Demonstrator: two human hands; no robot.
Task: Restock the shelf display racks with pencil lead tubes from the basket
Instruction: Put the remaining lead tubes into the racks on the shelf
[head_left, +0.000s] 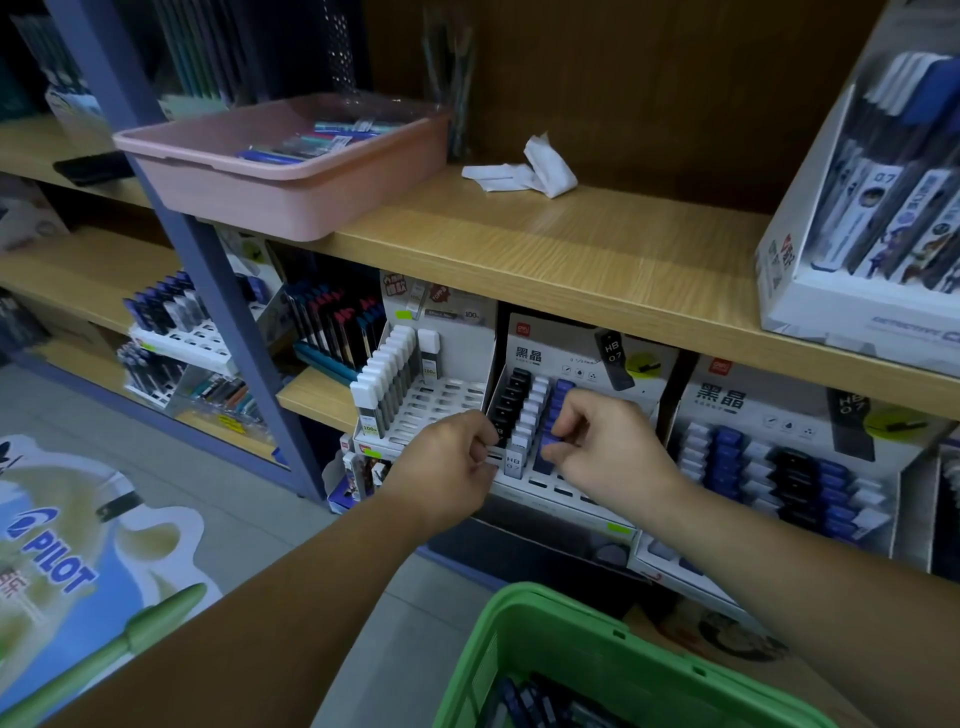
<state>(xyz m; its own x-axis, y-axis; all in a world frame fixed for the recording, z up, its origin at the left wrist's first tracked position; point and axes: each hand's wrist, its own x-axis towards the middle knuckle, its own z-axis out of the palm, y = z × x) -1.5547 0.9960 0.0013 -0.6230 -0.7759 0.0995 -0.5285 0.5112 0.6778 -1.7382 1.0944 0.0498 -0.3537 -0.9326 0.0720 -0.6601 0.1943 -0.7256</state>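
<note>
Setting: wooden shelving (571, 244) of a stationery shop is filling the frame, with the work going on under its upper board, at centre.
Right hand (605, 447): thumb and forefinger are pinching a blue-capped lead tube (549, 448) near its top, holding it upright at the blue column of the middle display rack (550, 358).
Left hand (447, 462): fingers are curling against that rack's front left corner, just beside the black-capped tubes (511, 395). I cannot tell whether they are gripping the rack wall or a tube.
Rack: black, white and blue columns are standing close together, and open slots are showing along the front edge below the right hand.
Basket: a green plastic basket (524, 623) is sitting at the bottom centre of the frame, with more dark and blue tubes lying inside.
Handling: the tube is probably weighing very little and staying rigid. Its smooth plastic sides could be slipping between fingertips, and the leads inside are likely snapping if it falls.
Hold: pinching the two flat faces at the cap end is looking best, leaving the base free to go straight into a slot.
Risk: neighbours are standing tight, so a tilted entry could be tipping them.
Around: a white rack (431, 405) with one row of white-capped tubes is standing just left, and a fuller rack (779, 462) is standing at lower right. A pink tray (280, 182) and crumpled white paper (524, 171) are lying on the upper board.
</note>
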